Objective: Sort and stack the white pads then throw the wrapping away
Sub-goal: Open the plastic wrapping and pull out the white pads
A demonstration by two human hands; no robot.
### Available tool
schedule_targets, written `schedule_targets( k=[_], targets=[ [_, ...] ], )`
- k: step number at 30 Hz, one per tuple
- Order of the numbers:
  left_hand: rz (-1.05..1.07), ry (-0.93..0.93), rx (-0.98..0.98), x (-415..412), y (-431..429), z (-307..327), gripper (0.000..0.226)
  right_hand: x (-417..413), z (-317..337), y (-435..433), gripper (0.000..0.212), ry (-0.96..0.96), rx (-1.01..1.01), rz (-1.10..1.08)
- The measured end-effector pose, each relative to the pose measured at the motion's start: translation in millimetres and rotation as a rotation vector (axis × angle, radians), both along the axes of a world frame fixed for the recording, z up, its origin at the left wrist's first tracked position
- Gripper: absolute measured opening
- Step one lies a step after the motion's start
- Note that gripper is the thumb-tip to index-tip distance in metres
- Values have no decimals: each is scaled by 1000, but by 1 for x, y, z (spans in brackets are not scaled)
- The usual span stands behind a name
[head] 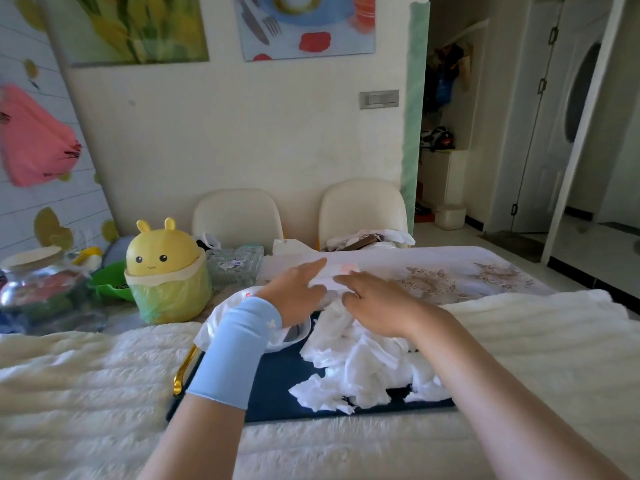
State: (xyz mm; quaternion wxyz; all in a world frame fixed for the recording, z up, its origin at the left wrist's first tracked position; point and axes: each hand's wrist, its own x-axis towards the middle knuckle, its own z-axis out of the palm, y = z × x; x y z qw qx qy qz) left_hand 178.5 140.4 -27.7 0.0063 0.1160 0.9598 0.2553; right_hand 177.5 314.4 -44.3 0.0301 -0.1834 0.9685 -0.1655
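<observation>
Two hands, left hand (298, 289) and right hand (374, 303), extend flat-fingered, holding nothing; white pads (363, 362) appear soft, light: pinch an edge.

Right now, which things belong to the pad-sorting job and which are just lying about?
Job: white pads, plastic wrapping, dark blue tray, yellow lined bin, left hand, right hand.
Lying about: glass jar, green bowl, glass dish, cream chairs.
</observation>
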Motion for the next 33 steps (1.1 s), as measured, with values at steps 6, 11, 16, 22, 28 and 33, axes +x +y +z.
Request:
schedule_targets(
  k=[6, 11, 16, 22, 28, 33],
  targets=[
    [283, 95, 30, -18, -66, -12, 47, -11, 5, -64, 49, 78, -160, 104],
    [407, 33, 83, -28, -107, -41, 44, -22, -16, -96, 44, -14, -165, 165],
    [402, -49, 2, -30, -118, -53, 41, -23, -30, -93, 35, -116, -143, 157],
    [354, 151, 189, -25, -118, -40, 44, -30, -23, -88, 45, 87, -362, 108],
    [70, 318, 276, -10, -101, -11, 58, -36, -17, -96, 42, 127, -885, -55],
    [19, 252, 236, -5, -89, -7, 55, -40, -16, -93, 26, 125, -1071, -236]
  ],
)
